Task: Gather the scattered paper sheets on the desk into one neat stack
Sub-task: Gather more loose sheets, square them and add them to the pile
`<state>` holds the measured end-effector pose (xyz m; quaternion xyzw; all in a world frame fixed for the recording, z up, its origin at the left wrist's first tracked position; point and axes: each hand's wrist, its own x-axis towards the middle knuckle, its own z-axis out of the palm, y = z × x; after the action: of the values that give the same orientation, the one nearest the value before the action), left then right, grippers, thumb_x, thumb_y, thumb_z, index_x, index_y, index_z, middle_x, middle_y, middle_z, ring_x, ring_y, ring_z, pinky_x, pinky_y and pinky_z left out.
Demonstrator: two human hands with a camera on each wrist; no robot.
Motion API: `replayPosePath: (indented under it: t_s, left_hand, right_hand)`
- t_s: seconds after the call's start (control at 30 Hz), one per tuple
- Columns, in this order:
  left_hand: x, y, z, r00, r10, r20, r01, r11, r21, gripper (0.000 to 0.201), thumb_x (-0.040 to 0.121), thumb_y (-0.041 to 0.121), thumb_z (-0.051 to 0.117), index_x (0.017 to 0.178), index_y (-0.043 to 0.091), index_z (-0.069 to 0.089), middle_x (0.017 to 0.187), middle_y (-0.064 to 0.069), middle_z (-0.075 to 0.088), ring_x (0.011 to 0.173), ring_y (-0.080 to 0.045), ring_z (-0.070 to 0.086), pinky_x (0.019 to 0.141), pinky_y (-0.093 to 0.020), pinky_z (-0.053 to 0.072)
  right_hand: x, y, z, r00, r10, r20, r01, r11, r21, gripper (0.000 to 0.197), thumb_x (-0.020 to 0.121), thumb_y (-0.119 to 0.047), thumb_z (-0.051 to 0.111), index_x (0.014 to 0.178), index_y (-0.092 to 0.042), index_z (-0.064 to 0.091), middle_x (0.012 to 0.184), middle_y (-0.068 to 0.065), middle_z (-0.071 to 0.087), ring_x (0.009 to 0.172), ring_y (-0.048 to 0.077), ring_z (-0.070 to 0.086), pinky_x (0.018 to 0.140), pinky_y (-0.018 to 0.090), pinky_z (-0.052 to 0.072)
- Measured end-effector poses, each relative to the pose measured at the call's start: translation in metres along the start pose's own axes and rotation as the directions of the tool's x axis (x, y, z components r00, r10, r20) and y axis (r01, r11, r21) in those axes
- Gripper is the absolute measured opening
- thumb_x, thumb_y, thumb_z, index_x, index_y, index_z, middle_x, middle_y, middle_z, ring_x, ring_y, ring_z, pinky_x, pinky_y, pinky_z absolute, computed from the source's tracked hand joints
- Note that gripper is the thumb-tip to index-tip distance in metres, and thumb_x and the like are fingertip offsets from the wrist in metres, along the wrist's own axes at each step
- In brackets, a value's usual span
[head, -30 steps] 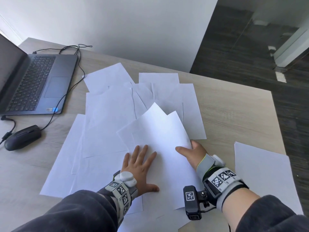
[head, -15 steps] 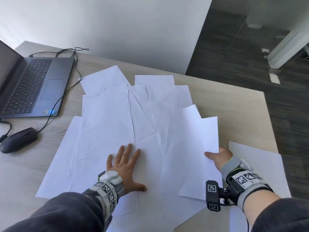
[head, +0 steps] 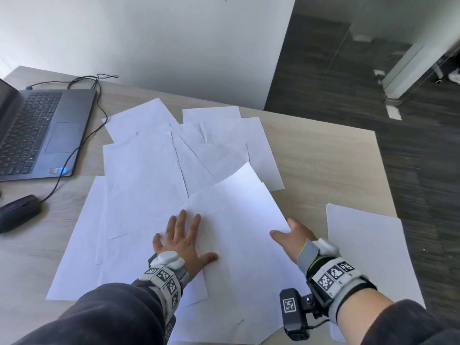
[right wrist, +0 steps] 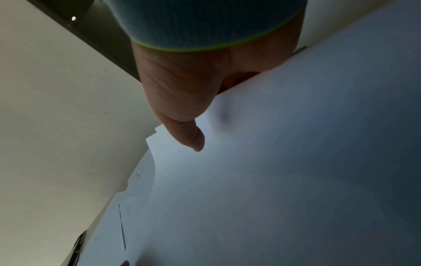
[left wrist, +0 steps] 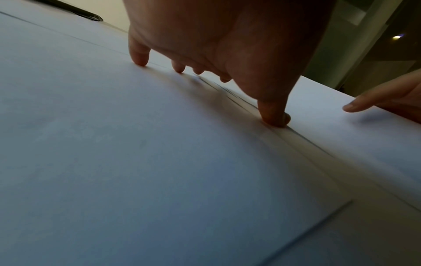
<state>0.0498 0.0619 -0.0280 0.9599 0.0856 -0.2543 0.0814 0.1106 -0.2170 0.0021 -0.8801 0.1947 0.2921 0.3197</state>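
- Left hand (head: 183, 241): flat, fingers spread, pressing down on the overlapping paper sheets (head: 149, 175) near the desk's (head: 323, 165) near edge.
- Right hand (head: 290, 236): pinches the right edge of the top sheet (head: 236, 215), thumb above, fingers hidden beneath.
- Sheets fan out toward the far side; a separate pile (head: 368, 247) lies at the right.
- Step, as judged: gathering, far from stacked. Next: draw outlying sheets inward, then square edges.
- Laptop (head: 37, 130) and mouse (head: 17, 212) sit left.
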Motion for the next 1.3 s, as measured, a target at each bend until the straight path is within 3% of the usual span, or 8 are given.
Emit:
replayPosePath:
  t_s: [0.2,0.27,0.33,0.47,0.53,0.8,1.07,1.3]
  left_hand:
    - [-0.004,-0.003,-0.001,1.0,-0.015,0.009,0.015,1.0,-0.018,0.109,0.075,0.09,0.041,0.153,0.046,-0.022,0.164,0.007,-0.032,0.155,-0.018,-0.021,0.123,-0.055,0.002]
    - [-0.007,-0.005,-0.001,1.0,-0.019,0.002,0.019,1.0,-0.022,0.11,0.074,0.09,0.041,0.154,0.046,-0.022,0.164,0.007,-0.031,0.155,-0.018,-0.021,0.124,-0.052,0.001]
    - [-0.008,-0.007,0.0,1.0,-0.022,-0.011,0.022,0.999,-0.036,0.11,0.075,0.09,0.042,0.154,0.046,-0.021,0.165,0.007,-0.03,0.155,-0.018,-0.021,0.125,-0.05,-0.001]
    - [-0.008,-0.016,0.002,0.999,0.015,-0.041,-0.021,0.991,-0.131,0.111,0.075,0.086,0.049,0.155,0.046,-0.017,0.166,0.008,-0.027,0.154,-0.017,-0.022,0.126,-0.045,-0.004]
    - [-0.008,-0.027,0.002,0.996,0.024,-0.087,-0.041,0.98,-0.194,0.112,0.074,0.084,0.054,0.156,0.045,-0.012,0.167,0.01,-0.023,0.155,-0.016,-0.02,0.127,-0.042,-0.002]
    - [-0.014,-0.081,-0.004,0.987,-0.158,-0.028,0.151,0.974,-0.171,0.125,0.061,0.094,0.051,0.154,0.047,-0.019,0.166,0.01,-0.028,0.155,-0.019,-0.022,0.126,-0.05,0.001]
    - [-0.025,-0.082,0.004,0.998,-0.067,-0.02,0.064,0.992,-0.111,0.116,0.072,0.088,0.048,0.154,0.045,-0.022,0.165,0.007,-0.031,0.154,-0.019,-0.024,0.126,-0.048,-0.003]
    - [-0.04,-0.072,0.02,0.992,0.121,0.032,-0.119,0.992,-0.041,0.116,0.071,0.088,0.046,0.149,0.049,-0.03,0.159,0.009,-0.041,0.148,-0.018,-0.036,0.123,-0.044,-0.014]
  right_hand:
    - [0.007,0.007,0.0,0.995,0.037,0.097,-0.065,0.951,0.303,0.094,0.078,-0.041,0.076,0.151,-0.008,0.028,0.152,0.006,0.04,0.138,0.027,0.04,0.111,0.04,0.035]
    - [0.005,0.008,0.0,0.995,0.017,0.102,-0.047,0.953,0.299,0.09,0.068,-0.043,0.08,0.142,-0.008,0.044,0.14,0.004,0.054,0.127,0.027,0.053,0.107,0.041,0.041]
    - [0.004,0.01,0.001,0.993,-0.042,0.112,-0.001,0.934,0.358,0.07,0.058,-0.037,0.081,0.12,-0.011,0.063,0.117,0.005,0.07,0.106,0.028,0.067,0.099,0.046,0.05]
    - [-0.001,0.01,0.005,0.987,-0.108,0.12,0.067,0.949,0.308,0.014,0.08,-0.009,0.073,0.091,-0.017,0.067,0.1,0.011,0.074,0.093,0.032,0.07,0.088,0.042,0.056]
    - [0.004,0.017,0.006,0.995,-0.086,0.053,0.068,0.959,0.277,0.014,0.084,-0.006,0.068,0.082,-0.019,0.068,0.097,0.013,0.073,0.09,0.033,0.07,0.085,0.042,0.056]
    - [0.015,0.033,-0.016,0.994,0.016,-0.111,0.038,0.883,0.469,0.02,0.09,-0.004,0.063,0.109,-0.001,0.067,0.099,0.011,0.066,0.089,0.029,0.061,0.085,0.035,0.047]
    - [0.006,0.003,0.013,0.993,-0.075,-0.089,0.106,0.895,0.433,0.011,0.09,-0.01,0.064,0.099,-0.014,0.067,0.085,0.0,0.068,0.084,0.028,0.064,0.083,0.034,0.049]
    - [0.002,-0.02,0.046,0.997,-0.073,-0.007,0.069,0.898,0.434,0.011,0.089,-0.011,0.064,0.091,-0.021,0.068,0.089,0.003,0.072,0.093,0.033,0.068,0.092,0.047,0.053]
